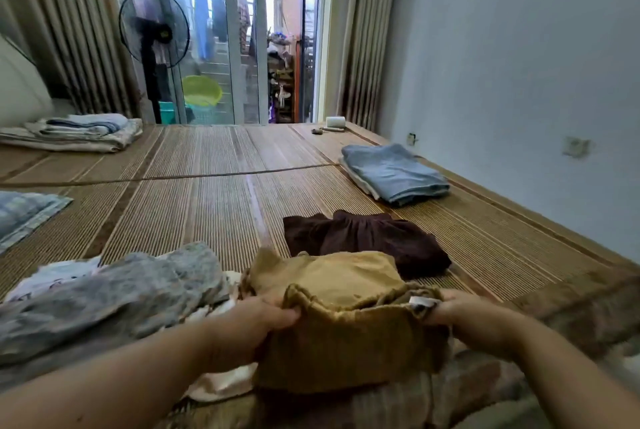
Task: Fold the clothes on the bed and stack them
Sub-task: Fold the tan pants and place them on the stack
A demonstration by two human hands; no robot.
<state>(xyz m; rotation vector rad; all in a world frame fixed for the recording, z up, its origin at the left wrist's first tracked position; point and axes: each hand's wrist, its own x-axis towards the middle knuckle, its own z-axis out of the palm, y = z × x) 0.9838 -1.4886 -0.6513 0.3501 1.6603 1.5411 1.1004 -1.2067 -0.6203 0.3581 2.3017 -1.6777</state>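
Bed (526, 212) under a bamboo mat (214, 206), wide and flat. Along its near left edge, a heap of unfolded grey clothes (114, 293). By the far right edge, a folded blue stack (394, 172). Toward the near middle, a dark brown garment (363, 238), crumpled. Just in front of it, at the near edge, mustard shorts (346, 321), lifted by the waistband: left hand (252, 328) grip clenched on one end, right hand (474, 321) grip clenched on the other, beside the white label (420, 304). Best to draw the waistband taut and level, shake the legs straight, lay flat on bare mat, then fold side over side.
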